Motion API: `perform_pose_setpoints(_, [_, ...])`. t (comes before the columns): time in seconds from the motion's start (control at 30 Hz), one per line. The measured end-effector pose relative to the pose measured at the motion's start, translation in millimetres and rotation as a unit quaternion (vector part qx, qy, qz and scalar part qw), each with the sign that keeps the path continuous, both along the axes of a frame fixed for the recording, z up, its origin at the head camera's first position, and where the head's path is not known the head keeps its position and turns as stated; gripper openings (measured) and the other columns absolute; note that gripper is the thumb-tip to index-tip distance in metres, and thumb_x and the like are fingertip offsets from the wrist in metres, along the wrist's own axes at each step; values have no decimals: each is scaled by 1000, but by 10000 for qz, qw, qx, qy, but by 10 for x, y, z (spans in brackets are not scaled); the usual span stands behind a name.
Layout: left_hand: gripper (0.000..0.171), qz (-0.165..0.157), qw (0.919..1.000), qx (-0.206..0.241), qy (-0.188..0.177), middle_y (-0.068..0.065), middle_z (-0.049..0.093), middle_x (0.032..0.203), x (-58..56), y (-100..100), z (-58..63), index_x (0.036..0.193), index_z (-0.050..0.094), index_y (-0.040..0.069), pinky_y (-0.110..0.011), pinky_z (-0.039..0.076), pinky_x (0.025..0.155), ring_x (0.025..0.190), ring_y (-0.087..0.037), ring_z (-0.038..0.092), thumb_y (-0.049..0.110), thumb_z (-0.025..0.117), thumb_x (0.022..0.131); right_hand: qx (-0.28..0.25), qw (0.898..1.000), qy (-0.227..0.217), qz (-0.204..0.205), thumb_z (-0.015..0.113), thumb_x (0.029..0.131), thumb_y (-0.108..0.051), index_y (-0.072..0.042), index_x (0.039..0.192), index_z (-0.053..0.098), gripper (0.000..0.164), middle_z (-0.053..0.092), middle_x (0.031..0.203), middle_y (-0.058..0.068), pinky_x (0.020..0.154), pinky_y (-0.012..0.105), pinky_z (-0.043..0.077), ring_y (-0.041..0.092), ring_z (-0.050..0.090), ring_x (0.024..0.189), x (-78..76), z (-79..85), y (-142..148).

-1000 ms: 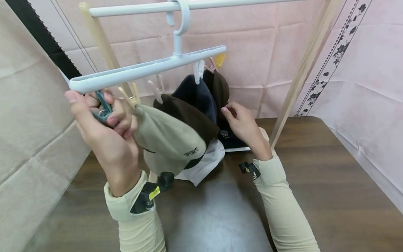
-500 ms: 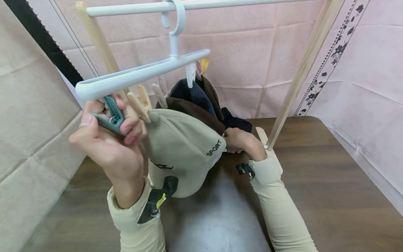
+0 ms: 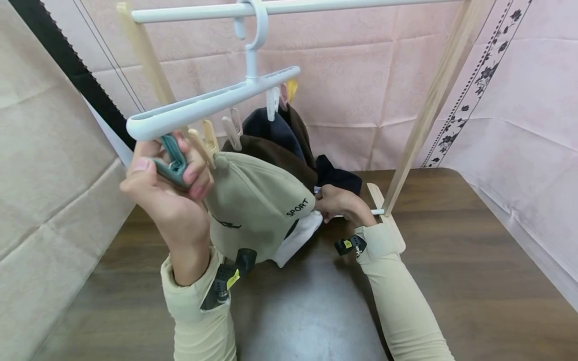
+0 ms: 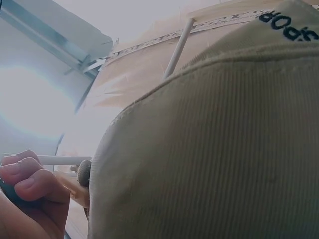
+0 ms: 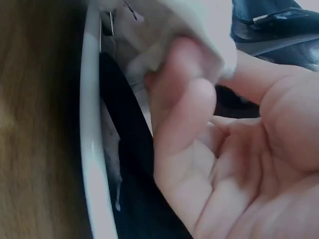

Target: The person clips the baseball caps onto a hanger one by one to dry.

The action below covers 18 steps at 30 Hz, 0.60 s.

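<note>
My left hand grips a teal clothespin under the left end of the white hanger. Beside it, a beige cap with "SPORT" lettering hangs from a cream clothespin; in the left wrist view this cap fills most of the picture. Dark brown and navy caps hang behind it. Low at the right, my right hand pinches the edge of a white fabric item, seen best in the right wrist view. The beige cap hides part of that white fabric.
The hanger hooks over a white rod between wooden posts. A lower white rod runs close above the brown table. More clothespins, white and yellow, sit along the hanger. Dark fabric lies behind my right hand.
My right hand has moved down from beside the dark caps to the white fabric and pinches it. The left hand, still gripping the teal clothespin, has shifted right with the hanger's left end.
</note>
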<state>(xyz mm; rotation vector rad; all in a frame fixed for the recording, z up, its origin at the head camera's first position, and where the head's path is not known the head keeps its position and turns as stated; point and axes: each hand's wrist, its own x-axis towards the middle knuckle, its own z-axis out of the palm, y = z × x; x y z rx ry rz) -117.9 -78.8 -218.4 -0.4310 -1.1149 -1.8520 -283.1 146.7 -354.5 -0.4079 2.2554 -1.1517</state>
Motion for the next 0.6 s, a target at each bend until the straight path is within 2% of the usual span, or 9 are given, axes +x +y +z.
perform_pose_setpoints(0.17, [39,80,10000,-7,18,4,34,63,-27,-7,-13,91,55,8,-22,12,40,47,-9,19,23,19,97,325,9978,577,-53,62,102,-11,-10,76,61,26,48,68,-3,57,24,45,10,47,58,37,151,163])
perform_pose_setpoints(0.3, [37,143,9998,-25,118,6,34,63,-42,5,-19,90,53,11,-23,12,41,47,-9,19,23,19,98,957,9877,1233,-105,56,106,-16,-8,82,60,26,47,72,-1,62,28,43,14,47,64,128,339,273])
perform_pose_setpoints(0.43, [36,220,9994,-182,208,6,34,63,-58,56,-28,90,51,11,-24,14,41,47,-9,20,23,18,99,1377,9749,1747,102,51,103,-11,2,104,63,17,56,93,10,77,37,46,24,54,85,254,524,345])
perform_pose_setpoints(0.53, [34,277,9988,-348,212,4,34,64,-81,132,-47,91,51,10,-24,16,41,47,-9,22,23,20,99,1376,9726,1870,125,51,102,-9,7,126,57,29,60,119,20,97,47,48,33,56,110,368,646,411])
perform_pose_setpoints(0.6, [34,307,9981,-485,238,3,35,64,-109,185,-70,91,52,9,-25,18,40,47,-10,24,24,22,98,1368,9685,2077,98,51,105,-9,7,136,53,35,59,132,27,108,54,45,39,56,125,437,715,457])
